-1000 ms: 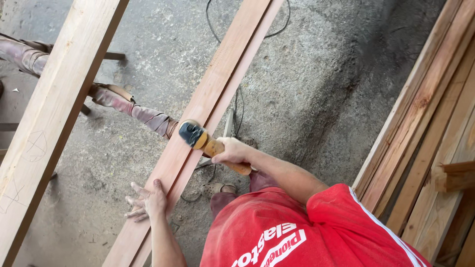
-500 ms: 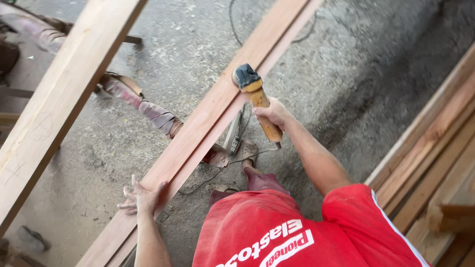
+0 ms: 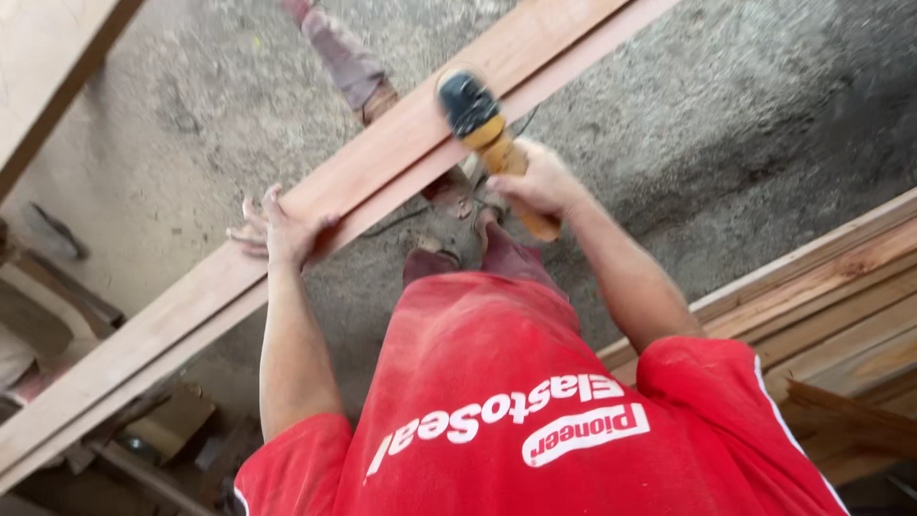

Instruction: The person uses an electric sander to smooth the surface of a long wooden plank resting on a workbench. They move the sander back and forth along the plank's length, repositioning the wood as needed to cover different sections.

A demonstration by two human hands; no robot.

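Change: While the left hand (image 3: 277, 227) has stayed planted on the long wooden plank (image 3: 382, 172), the right hand (image 3: 540, 182) has carried the yellow-and-black power sander (image 3: 482, 124) further up the board than a second ago, when the tool sat close beside the left hand.
Left hand: flat on the plank's top face, fingers (image 3: 250, 215) spread and released, pressing down rather than gripping.
Right hand: fingers clenched round the sander's yellow body, arm stretched out ahead of the red shirt (image 3: 535, 420).
Sander: its dark head rests on the plank's upper face, near the far edge; blurred, so I cannot tell whether the pad lies fully flat.
Plank: runs diagonally from lower left to upper right, raised above the concrete floor (image 3: 726, 105), with a second, narrower strip along its near edge.
Meaning: judging by the shift, the sanding stroke is travelling along the board away from the bracing hand, so the stretch nearest that hand looks already covered.
Surroundings: stacked timber (image 3: 841, 287) at right, another pale board (image 3: 48, 67) at upper left, a power cord (image 3: 392, 227) on the floor.
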